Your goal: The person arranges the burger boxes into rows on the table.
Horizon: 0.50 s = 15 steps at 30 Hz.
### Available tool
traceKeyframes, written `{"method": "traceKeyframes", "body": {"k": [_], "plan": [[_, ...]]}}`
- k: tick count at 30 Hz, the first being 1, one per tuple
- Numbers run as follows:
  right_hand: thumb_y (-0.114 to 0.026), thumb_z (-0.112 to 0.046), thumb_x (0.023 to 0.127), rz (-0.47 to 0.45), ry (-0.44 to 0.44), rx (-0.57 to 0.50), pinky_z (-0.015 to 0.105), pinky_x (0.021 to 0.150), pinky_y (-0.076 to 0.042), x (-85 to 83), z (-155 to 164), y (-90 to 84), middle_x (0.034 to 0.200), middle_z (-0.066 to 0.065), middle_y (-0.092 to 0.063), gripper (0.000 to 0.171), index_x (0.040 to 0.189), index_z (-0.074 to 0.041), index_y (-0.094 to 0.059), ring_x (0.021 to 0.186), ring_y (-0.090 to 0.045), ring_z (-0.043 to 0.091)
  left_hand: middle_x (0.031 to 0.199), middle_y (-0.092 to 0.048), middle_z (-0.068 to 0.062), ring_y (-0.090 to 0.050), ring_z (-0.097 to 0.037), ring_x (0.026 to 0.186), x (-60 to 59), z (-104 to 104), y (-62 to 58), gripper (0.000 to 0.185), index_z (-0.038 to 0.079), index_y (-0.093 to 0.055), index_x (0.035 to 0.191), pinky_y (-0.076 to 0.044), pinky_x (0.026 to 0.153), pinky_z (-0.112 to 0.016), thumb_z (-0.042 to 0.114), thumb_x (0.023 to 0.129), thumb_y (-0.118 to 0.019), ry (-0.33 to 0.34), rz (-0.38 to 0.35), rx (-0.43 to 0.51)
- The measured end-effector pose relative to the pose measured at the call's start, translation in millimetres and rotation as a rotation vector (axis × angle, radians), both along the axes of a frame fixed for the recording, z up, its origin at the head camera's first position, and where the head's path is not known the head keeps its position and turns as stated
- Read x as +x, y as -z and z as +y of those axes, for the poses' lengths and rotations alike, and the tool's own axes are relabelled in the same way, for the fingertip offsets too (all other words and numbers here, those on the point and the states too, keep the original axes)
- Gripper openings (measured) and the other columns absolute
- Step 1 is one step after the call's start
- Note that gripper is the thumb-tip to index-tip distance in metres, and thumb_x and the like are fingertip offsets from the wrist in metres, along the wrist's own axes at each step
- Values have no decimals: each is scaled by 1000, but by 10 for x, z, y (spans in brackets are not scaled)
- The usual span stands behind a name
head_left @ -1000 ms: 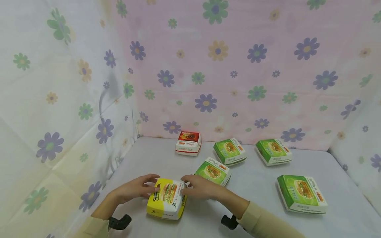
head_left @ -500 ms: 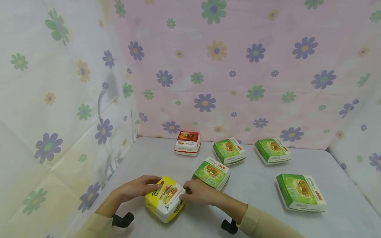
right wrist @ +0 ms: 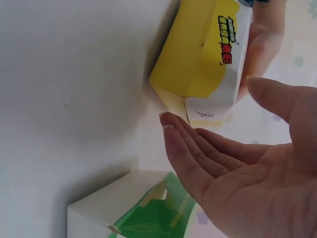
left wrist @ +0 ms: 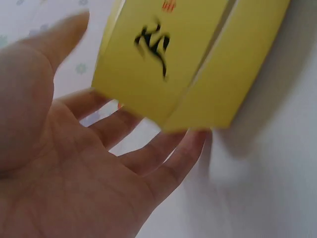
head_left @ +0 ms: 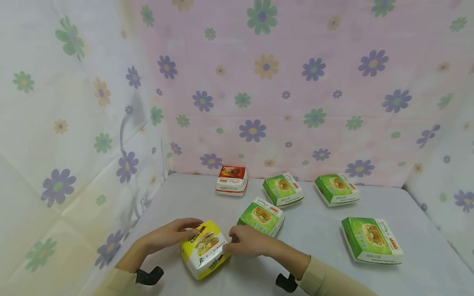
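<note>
Yellow box now tilted further, straight fingers of left hand and right hand touching its sides

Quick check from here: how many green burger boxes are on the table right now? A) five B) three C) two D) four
D: four green boxes lie on the table, alongside one red box and the yellow box between the hands.
</note>
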State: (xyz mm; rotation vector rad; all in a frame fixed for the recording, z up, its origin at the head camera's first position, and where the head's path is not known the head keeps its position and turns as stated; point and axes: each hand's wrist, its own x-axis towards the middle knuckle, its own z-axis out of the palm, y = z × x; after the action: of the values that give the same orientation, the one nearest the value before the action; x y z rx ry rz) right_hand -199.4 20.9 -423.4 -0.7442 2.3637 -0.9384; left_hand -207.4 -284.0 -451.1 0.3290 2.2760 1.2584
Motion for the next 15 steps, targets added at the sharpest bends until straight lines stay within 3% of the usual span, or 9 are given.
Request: {"method": "traceKeyframes", "body": {"k": [8, 15], "plan": [[-66, -31, 100, -10, 12, -24, 38, 84, -58, -88, -60, 29, 114, 12, -70, 47, 129, 5, -62, 100, -66, 20, 155, -45, -20, -43, -45, 140, 78, -149, 28, 58, 8, -48, 151, -47, 106, -56, 38, 103, -62, 36, -34, 32], [-67, -30, 99, -21, -3, -33, 27, 65, -50, -79, -94, 100, 87, -1, -67, 28, 101, -3, -72, 75, -57, 12, 151, -50, -16, -56, -31, 128, 31, -134, 82, 55, 9, -53, 148, -55, 97, -45, 41, 104, -60, 18, -47, 22]]}}
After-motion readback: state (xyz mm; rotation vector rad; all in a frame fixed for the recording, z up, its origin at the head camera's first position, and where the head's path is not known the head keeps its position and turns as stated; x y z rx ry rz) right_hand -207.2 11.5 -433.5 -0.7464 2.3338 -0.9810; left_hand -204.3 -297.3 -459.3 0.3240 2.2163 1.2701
